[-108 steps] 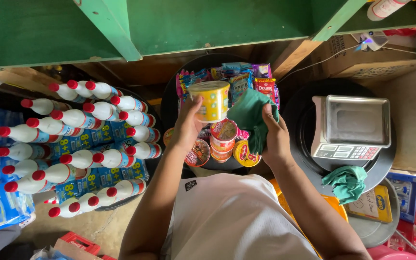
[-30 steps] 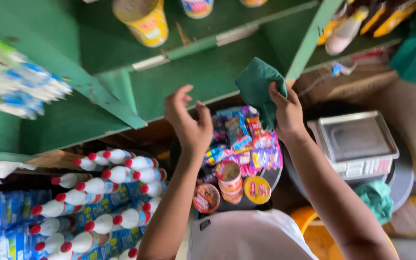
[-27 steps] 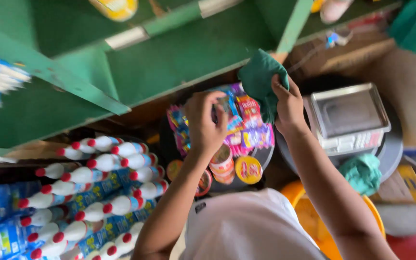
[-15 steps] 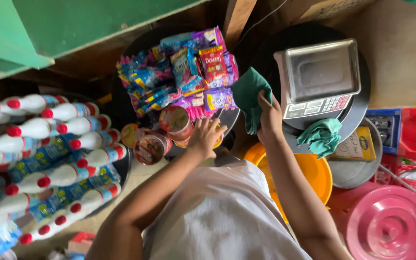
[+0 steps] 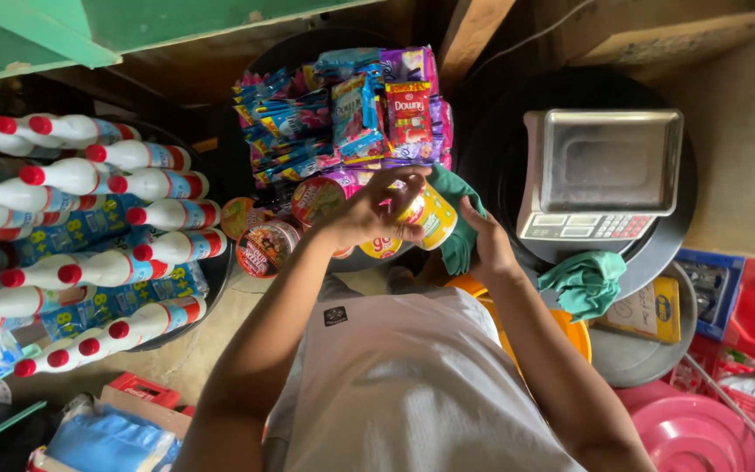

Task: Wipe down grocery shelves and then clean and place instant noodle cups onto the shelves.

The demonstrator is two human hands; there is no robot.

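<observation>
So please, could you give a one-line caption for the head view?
Left hand grips a yellow cup while right hand presses a green cloth to it, beside stacked sachets.

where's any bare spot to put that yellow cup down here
The steel pan of the grey weighing scale is bare, right of the yellow cup in the left hand. The black tub of colourful sachets and the white red-capped bottles are packed. The right hand holds a green cloth.
</observation>
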